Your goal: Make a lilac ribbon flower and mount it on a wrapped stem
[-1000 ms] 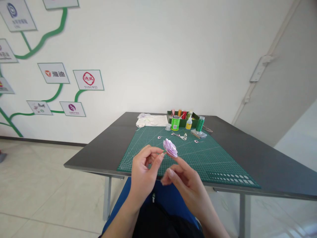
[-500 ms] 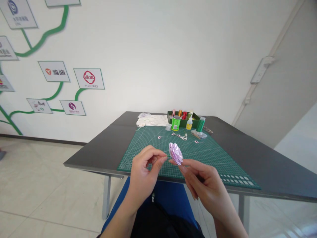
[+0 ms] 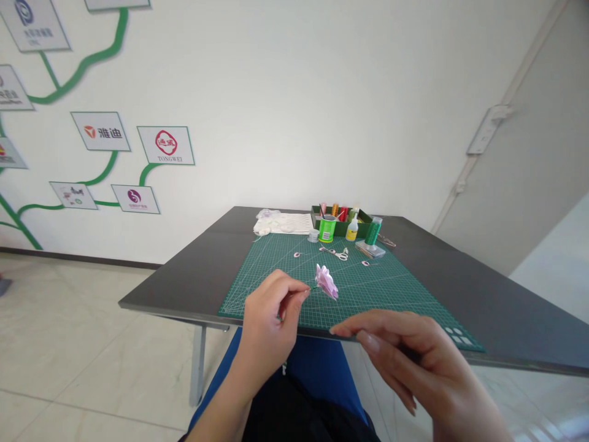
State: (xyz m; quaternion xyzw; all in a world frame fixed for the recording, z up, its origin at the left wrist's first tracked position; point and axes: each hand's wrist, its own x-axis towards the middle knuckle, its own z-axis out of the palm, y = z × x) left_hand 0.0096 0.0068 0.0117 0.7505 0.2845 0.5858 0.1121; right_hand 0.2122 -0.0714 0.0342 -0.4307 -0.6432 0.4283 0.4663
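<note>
A pale lilac fabric flower (image 3: 326,282) faces right above the cutting mat. My left hand (image 3: 273,313) is closed, pinching the flower's thin green stem (image 3: 313,287) between thumb and forefinger just behind the petals. Below and to the right of the flower, my right hand (image 3: 409,350) is apart from it, its thumb and forefinger separated and nothing visible between them. The green cutting mat (image 3: 271,270) lies beneath both hands on the dark table.
Toward the back stand a bright green tin (image 3: 327,228), a glue bottle (image 3: 352,229), a green thread spool (image 3: 373,231) and a dark green box (image 3: 365,217) of spools. Scissors (image 3: 341,254) and small petal pieces (image 3: 297,254) lie on the mat. White sheets (image 3: 289,223) rest at the back left.
My right hand has let go of the flower's petals and moved down and right. The flower has turned slightly, while my left hand stays on the stem.
</note>
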